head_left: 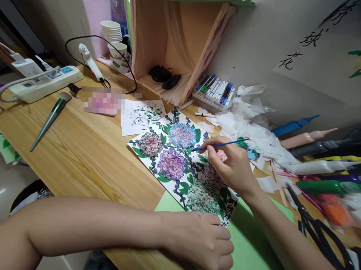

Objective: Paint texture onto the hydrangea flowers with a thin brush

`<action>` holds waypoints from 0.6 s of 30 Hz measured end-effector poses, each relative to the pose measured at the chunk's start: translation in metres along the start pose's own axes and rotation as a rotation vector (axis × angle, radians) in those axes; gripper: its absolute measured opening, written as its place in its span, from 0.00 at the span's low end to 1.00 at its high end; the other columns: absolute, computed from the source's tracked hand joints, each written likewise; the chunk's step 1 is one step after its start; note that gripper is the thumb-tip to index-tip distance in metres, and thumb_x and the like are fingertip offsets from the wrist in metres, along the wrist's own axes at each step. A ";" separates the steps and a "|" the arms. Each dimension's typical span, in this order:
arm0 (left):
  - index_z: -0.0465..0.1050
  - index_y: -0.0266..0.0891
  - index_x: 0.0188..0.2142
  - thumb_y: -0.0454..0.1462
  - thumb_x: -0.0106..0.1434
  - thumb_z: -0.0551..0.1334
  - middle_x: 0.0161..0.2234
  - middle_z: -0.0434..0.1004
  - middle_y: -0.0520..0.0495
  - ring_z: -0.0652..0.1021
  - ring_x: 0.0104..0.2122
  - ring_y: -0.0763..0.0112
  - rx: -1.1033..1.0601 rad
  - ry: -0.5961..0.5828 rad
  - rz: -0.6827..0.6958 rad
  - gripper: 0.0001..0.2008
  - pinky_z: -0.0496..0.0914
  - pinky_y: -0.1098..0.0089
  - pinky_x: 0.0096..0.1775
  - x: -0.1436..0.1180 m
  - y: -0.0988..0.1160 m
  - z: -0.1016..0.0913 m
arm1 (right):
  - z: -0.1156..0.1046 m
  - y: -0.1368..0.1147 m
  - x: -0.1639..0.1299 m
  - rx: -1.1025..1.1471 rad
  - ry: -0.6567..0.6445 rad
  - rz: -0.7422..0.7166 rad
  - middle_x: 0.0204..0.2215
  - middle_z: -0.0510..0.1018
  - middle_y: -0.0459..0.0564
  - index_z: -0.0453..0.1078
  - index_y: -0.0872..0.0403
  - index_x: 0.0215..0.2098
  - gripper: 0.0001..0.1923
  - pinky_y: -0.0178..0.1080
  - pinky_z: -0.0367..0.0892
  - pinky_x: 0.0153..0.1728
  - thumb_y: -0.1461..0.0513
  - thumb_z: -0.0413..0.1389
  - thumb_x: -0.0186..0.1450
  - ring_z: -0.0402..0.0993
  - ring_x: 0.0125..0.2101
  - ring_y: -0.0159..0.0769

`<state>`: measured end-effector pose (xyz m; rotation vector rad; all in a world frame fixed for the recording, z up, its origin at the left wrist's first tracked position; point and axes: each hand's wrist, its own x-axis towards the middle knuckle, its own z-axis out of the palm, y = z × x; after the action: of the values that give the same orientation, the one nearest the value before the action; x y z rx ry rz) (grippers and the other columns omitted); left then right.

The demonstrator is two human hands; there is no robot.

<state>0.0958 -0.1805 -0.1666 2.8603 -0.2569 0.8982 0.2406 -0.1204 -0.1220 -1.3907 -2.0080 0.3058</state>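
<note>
Blue paintbrush [233,142] pinched between the fingers of the right hand [233,166], its tip poking out past them over the flower painting [171,165] just below. Left hand [200,240] is curled into a fist, overlapping the painting's near edge, green paper [254,233] beside those knuckles. Scissors [305,214] are off to the fist's right, marker pens [215,90] beyond the right fingertips.
</note>
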 end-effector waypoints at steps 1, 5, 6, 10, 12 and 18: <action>0.64 0.36 0.22 0.26 0.58 0.55 0.22 0.60 0.50 0.66 0.26 0.71 0.001 -0.002 0.001 0.10 0.57 0.69 0.27 0.000 0.000 0.000 | 0.000 0.000 0.000 0.005 0.010 -0.002 0.30 0.77 0.48 0.67 0.52 0.33 0.07 0.37 0.64 0.31 0.63 0.48 0.64 0.72 0.30 0.33; 0.65 0.36 0.22 0.27 0.59 0.55 0.22 0.61 0.50 0.67 0.26 0.71 0.002 -0.031 0.004 0.10 0.57 0.69 0.27 0.000 0.000 0.001 | 0.001 0.001 0.001 0.007 -0.004 0.005 0.30 0.77 0.47 0.67 0.52 0.35 0.07 0.38 0.65 0.32 0.63 0.48 0.65 0.73 0.31 0.34; 0.65 0.36 0.23 0.27 0.59 0.55 0.22 0.61 0.50 0.67 0.26 0.71 0.003 -0.034 0.004 0.10 0.57 0.69 0.27 0.000 0.000 0.001 | 0.001 0.001 0.000 0.003 -0.013 0.005 0.30 0.77 0.47 0.67 0.52 0.35 0.07 0.38 0.65 0.32 0.62 0.48 0.65 0.73 0.31 0.34; 0.64 0.36 0.22 0.26 0.58 0.55 0.22 0.60 0.50 0.66 0.26 0.71 0.012 -0.023 0.009 0.10 0.56 0.69 0.27 0.000 0.001 0.000 | -0.002 -0.001 0.000 0.035 0.030 0.012 0.30 0.77 0.47 0.68 0.52 0.34 0.06 0.38 0.66 0.33 0.63 0.49 0.65 0.74 0.31 0.34; 0.64 0.36 0.22 0.26 0.58 0.55 0.22 0.60 0.50 0.66 0.26 0.71 0.018 -0.024 0.014 0.10 0.56 0.69 0.27 0.000 0.000 -0.001 | -0.013 -0.001 0.001 0.067 0.121 0.029 0.30 0.77 0.47 0.68 0.51 0.34 0.06 0.38 0.67 0.34 0.62 0.49 0.65 0.74 0.31 0.34; 0.64 0.35 0.24 0.29 0.60 0.56 0.23 0.59 0.51 0.65 0.25 0.72 0.026 -0.082 0.016 0.09 0.56 0.69 0.26 0.000 -0.002 -0.005 | -0.075 0.028 0.010 -0.164 0.380 0.219 0.24 0.77 0.49 0.70 0.53 0.31 0.11 0.39 0.64 0.32 0.60 0.48 0.65 0.73 0.26 0.34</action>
<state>0.0937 -0.1782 -0.1630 2.9275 -0.2789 0.7937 0.3069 -0.1130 -0.0762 -1.6357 -1.6016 -0.0323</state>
